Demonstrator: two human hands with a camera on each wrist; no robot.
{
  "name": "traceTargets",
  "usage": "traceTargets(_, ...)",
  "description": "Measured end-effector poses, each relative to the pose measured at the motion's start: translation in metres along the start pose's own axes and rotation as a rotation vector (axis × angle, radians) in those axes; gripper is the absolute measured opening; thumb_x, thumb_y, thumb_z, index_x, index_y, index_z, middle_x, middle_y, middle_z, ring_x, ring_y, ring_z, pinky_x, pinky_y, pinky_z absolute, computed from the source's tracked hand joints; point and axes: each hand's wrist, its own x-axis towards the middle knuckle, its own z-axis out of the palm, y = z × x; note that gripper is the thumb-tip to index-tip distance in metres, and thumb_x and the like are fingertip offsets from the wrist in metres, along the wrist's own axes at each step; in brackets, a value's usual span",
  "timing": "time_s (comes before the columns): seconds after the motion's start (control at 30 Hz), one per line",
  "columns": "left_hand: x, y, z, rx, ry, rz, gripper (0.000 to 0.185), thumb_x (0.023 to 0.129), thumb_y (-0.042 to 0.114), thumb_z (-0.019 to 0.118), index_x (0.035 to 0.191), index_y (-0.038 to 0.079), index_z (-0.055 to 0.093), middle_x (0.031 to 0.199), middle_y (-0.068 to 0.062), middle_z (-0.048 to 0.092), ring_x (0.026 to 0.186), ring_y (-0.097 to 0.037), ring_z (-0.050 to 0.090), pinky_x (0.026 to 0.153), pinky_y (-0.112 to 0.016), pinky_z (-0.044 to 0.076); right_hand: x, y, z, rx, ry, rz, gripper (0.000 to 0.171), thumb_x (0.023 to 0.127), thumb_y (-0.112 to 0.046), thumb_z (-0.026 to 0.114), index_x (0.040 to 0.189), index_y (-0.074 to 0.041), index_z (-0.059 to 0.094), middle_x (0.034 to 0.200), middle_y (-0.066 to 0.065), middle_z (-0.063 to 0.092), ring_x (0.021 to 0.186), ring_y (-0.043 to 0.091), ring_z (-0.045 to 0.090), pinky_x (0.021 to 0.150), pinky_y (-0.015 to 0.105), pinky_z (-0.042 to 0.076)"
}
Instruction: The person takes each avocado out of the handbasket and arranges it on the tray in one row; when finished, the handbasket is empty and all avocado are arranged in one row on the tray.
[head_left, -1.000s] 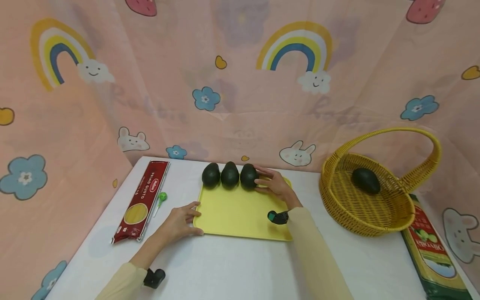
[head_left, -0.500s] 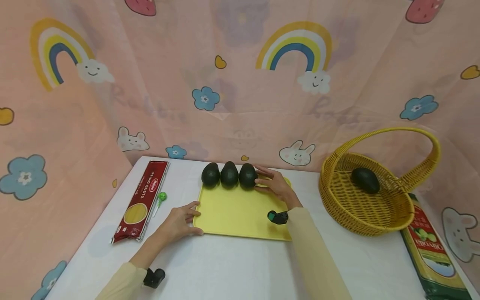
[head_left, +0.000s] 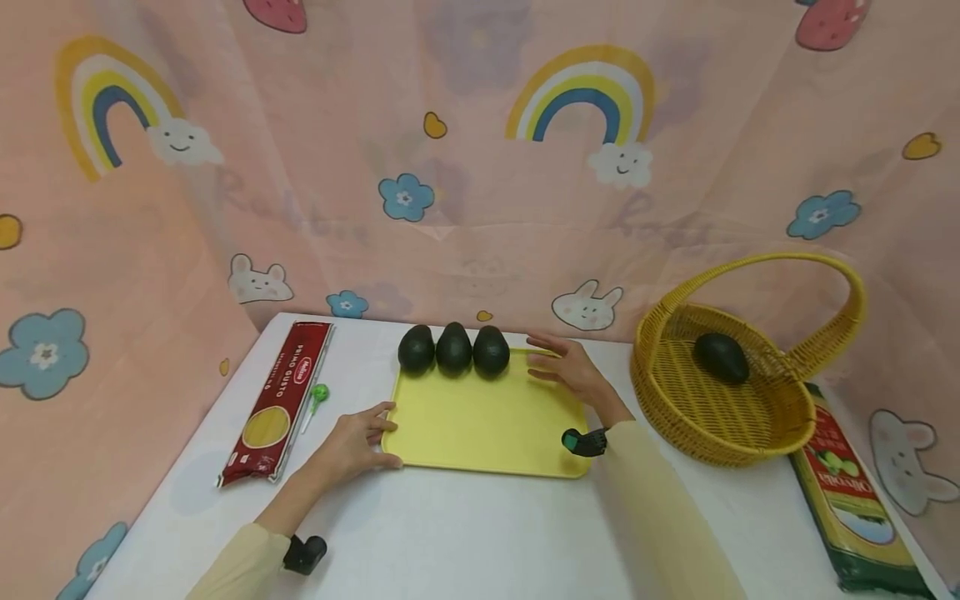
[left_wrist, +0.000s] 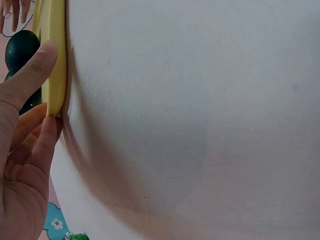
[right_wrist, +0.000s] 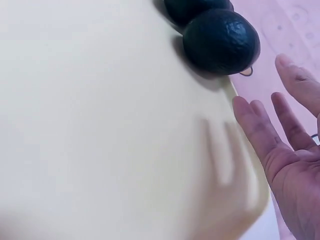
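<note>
Three dark green avocados stand side by side along the back edge of a yellow tray [head_left: 480,425]: the left avocado [head_left: 416,350], the middle avocado [head_left: 453,350] and the right avocado [head_left: 491,352]. My left hand [head_left: 352,446] grips the tray's front left corner, thumb on the front rim and fingers at the left side, as the left wrist view [left_wrist: 30,150] confirms. Over the tray's back right part, my right hand [head_left: 573,371] has its fingers spread and holds nothing. In the right wrist view a gap separates that hand [right_wrist: 287,145] from the nearest avocado [right_wrist: 221,42].
To the right stands a yellow wicker basket [head_left: 675,425] with a tall handle and one avocado [head_left: 722,358] inside. Beside it lies a green and red package [head_left: 855,500]. On the left are a red spaghetti pack [head_left: 277,400] and a green lollipop [head_left: 319,392].
My right hand has drawn away from the right avocado, moving to the right. My left hand keeps its hold on the tray. The head view has shifted slightly.
</note>
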Motion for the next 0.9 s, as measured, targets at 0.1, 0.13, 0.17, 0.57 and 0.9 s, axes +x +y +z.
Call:
traceTargets(0.1, 0.000, 0.000, -0.001, -0.012, -0.002, 0.006, 0.056, 0.064, 0.019, 0.089, 0.113, 0.001, 0.069, 0.142, -0.008, 0.050, 0.114, -0.027, 0.061, 0.089, -0.030, 0.054, -0.010, -0.004, -0.006, -0.026, 0.012, -0.011, 0.055, 0.094, 0.000, 0.058, 0.145, 0.002, 0.036, 0.149, 0.023, 0.034, 0.130, 0.043, 0.041, 0.092, 0.038, 0.053)
traceTargets(0.13, 0.000, 0.001, -0.001, -0.013, -0.003, 0.010, 0.056, 0.064, 0.019, 0.089, 0.113, 0.001, 0.069, 0.142, -0.009, 0.049, 0.114, -0.027, 0.061, 0.089, -0.031, 0.054, -0.014, -0.006, -0.007, -0.036, 0.014, -0.014, 0.056, 0.094, -0.001, 0.059, 0.145, 0.002, 0.036, 0.149, 0.023, 0.035, 0.130, 0.042, 0.042, 0.092, 0.037, 0.054)
traceTargets(0.17, 0.000, 0.001, -0.001, -0.009, -0.004, 0.015, 0.056, 0.064, 0.019, 0.089, 0.113, 0.001, 0.069, 0.142, -0.009, 0.049, 0.113, -0.028, 0.061, 0.089, -0.031, 0.054, -0.019, -0.007, -0.009, -0.038, 0.013, -0.018, 0.056, 0.093, -0.002, 0.060, 0.144, 0.003, 0.037, 0.149, 0.023, 0.035, 0.129, 0.041, 0.043, 0.091, 0.036, 0.054)
traceTargets(0.57, 0.001, -0.001, -0.002, 0.014, 0.009, 0.020, 0.072, 0.063, 0.022, 0.090, 0.126, 0.003, 0.061, 0.129, -0.014, 0.060, 0.109, -0.028, 0.063, 0.090, -0.036, 0.054, -0.082, -0.019, -0.035, -0.073, -0.034, -0.039, 0.058, 0.093, -0.012, 0.064, 0.143, 0.004, 0.039, 0.146, 0.021, 0.039, 0.119, 0.016, 0.055, 0.094, 0.035, 0.052)
traceTargets(0.9, 0.001, -0.001, -0.001, 0.040, 0.006, 0.028, 0.065, 0.063, 0.024, 0.090, 0.120, 0.003, 0.066, 0.135, -0.011, 0.056, 0.110, -0.027, 0.063, 0.093, -0.038, 0.052, -0.152, -0.030, -0.081, -0.160, -0.019, -0.202, 0.043, 0.097, -0.002, 0.053, 0.138, 0.005, 0.045, 0.127, -0.010, 0.059, 0.111, 0.008, 0.061, 0.089, 0.030, 0.054)
